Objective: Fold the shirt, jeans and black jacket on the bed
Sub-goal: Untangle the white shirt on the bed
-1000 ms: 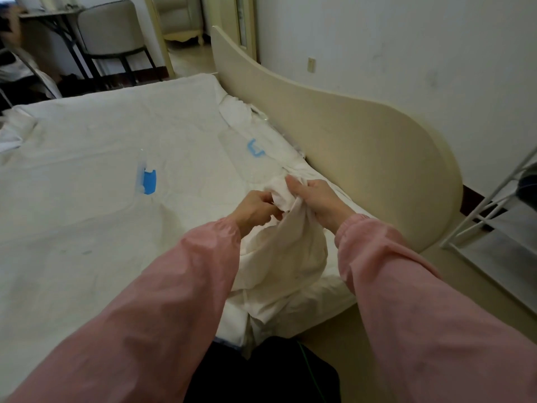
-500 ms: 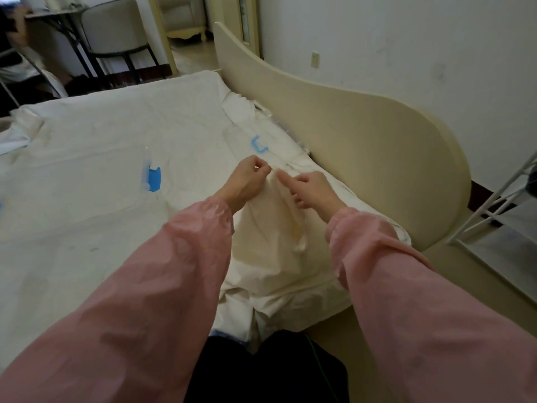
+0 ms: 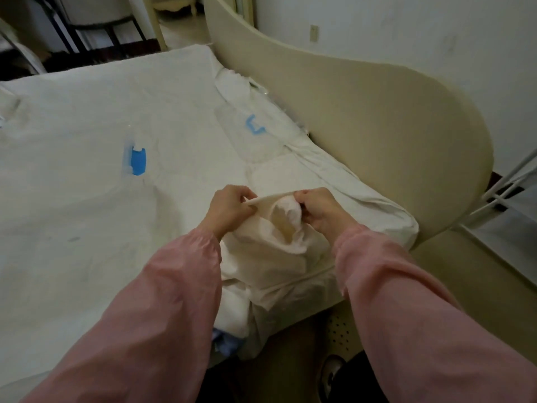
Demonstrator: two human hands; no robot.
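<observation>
A cream-white shirt (image 3: 270,251) lies bunched at the near right corner of the bed (image 3: 87,199). My left hand (image 3: 231,209) pinches one end of a stretched edge of the shirt, and my right hand (image 3: 319,210) grips the other end, with a wad of the cloth bulging between them. A bit of light blue fabric (image 3: 225,343) peeks out under the shirt at the bed's near edge. Jeans and a black jacket are not clearly in view.
A curved cream headboard (image 3: 363,120) runs along the bed's right side. Two blue marks (image 3: 137,162) (image 3: 255,128) show on the white sheet. A white metal rack (image 3: 511,196) stands at the right, and chairs (image 3: 96,27) stand beyond the far edge.
My hands have drawn back toward me and spread apart, pulling the shirt's edge taut between them. The camera view has tilted down.
</observation>
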